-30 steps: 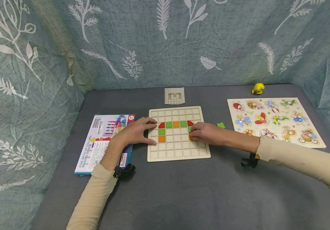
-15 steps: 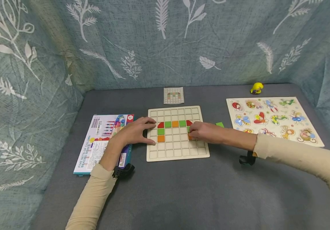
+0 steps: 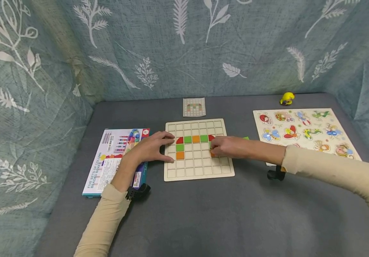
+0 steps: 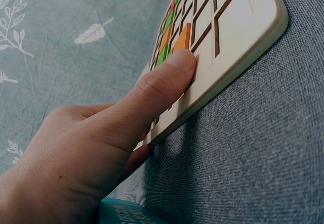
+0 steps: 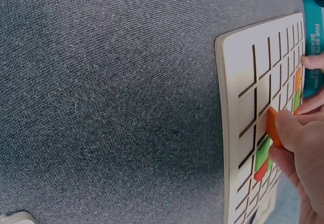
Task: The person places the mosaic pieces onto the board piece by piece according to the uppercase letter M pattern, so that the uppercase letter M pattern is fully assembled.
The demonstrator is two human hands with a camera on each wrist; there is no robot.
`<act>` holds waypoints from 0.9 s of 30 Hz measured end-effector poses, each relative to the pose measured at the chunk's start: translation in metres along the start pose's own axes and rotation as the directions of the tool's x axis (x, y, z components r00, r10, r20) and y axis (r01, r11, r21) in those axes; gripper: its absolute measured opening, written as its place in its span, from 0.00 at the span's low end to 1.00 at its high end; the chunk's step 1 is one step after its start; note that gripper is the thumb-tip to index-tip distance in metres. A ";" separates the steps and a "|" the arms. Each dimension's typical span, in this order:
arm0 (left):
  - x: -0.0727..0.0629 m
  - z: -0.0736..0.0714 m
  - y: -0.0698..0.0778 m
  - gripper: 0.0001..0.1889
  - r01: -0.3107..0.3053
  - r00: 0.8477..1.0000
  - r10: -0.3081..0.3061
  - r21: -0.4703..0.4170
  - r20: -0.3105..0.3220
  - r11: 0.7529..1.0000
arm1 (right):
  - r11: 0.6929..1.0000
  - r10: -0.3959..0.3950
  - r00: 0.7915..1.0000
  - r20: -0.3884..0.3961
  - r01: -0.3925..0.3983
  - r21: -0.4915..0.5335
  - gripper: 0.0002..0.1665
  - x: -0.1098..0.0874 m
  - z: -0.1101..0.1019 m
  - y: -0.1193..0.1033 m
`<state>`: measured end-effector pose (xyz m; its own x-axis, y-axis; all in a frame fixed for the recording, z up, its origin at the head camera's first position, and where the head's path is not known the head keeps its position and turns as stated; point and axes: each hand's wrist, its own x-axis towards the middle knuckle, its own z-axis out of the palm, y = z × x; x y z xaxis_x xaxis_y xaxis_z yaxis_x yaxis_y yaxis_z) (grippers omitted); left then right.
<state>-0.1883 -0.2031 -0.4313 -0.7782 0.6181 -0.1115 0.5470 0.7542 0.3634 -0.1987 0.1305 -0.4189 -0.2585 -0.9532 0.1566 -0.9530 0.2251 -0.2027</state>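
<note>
A wooden grid board [image 3: 198,173] lies mid-table, with red, green and orange tiles forming an arch in its cells. My right hand [image 3: 230,147] pinches an orange square tile [image 5: 274,128] between thumb and fingers at the right leg of the arch, just below a green tile [image 5: 262,154]. In the right wrist view the orange tile stands tilted over its cell. My left hand [image 3: 150,147] rests at the board's left edge, thumb and fingers spread. Its thumb touches the board top beside another orange tile [image 4: 183,37].
A boxed toy set [image 3: 107,167] lies left of the board. Behind stands a small pattern card [image 3: 194,107]. To the right are an insect puzzle board [image 3: 300,125], a yellow toy figure [image 3: 288,98] and a loose green tile [image 3: 247,138] partly hidden behind my right hand.
My right wrist and forearm have shifted slightly away from me, covering more of the loose green tile and the puzzle board. The fingers stay at the orange tile; my left hand keeps its place.
</note>
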 end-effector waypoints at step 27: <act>0.002 0.003 0.002 0.42 -0.009 1.000 0.009 -0.006 -0.013 1.000 | 0.990 -0.113 0.991 -0.073 0.106 -0.090 0.03 -0.008 0.014 0.009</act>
<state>-0.1875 -0.1999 -0.4337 -0.7773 0.6218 -0.0958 0.5523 0.7473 0.3695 -0.2027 0.1374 -0.4356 -0.1600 -0.9553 0.2485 -0.9854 0.1396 -0.0975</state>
